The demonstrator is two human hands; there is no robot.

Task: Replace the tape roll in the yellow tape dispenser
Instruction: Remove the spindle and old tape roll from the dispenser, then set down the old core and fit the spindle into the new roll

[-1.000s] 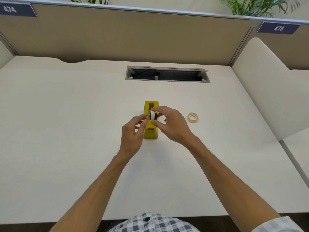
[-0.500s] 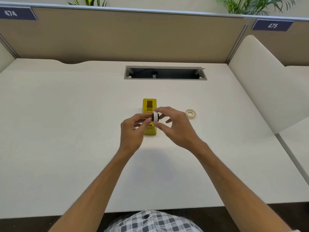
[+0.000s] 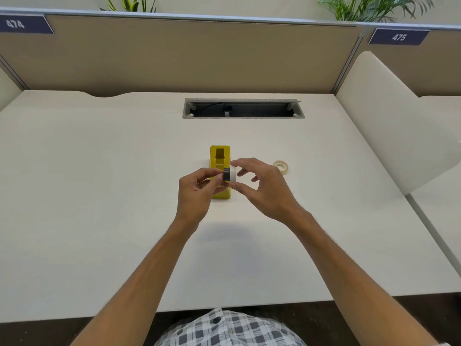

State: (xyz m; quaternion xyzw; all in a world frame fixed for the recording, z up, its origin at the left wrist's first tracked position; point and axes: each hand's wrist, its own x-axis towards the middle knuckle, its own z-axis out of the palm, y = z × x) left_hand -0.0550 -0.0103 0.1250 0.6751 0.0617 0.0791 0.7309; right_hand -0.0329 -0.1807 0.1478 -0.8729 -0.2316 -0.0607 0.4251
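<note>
The yellow tape dispenser [image 3: 219, 158] stands in the middle of the white desk [image 3: 99, 196], its roll bay empty. Just above its near end I hold a white tape roll [image 3: 232, 173] with a black hub [image 3: 226, 175] sticking out of its left side. My right hand [image 3: 262, 188] pinches the white roll between thumb and fingers. My left hand [image 3: 199, 193] grips the black hub with thumb and forefinger. A second, thin cream tape roll [image 3: 281, 166] lies flat on the desk to the right of the dispenser.
A grey cable slot [image 3: 243, 108] is sunk into the desk behind the dispenser. A beige partition [image 3: 199, 53] closes the back, and a white curved divider [image 3: 389, 116] bounds the right side.
The black hub now shows further out of the white roll's left side. The view has shifted slightly; both hands stay over the dispenser's near end.
</note>
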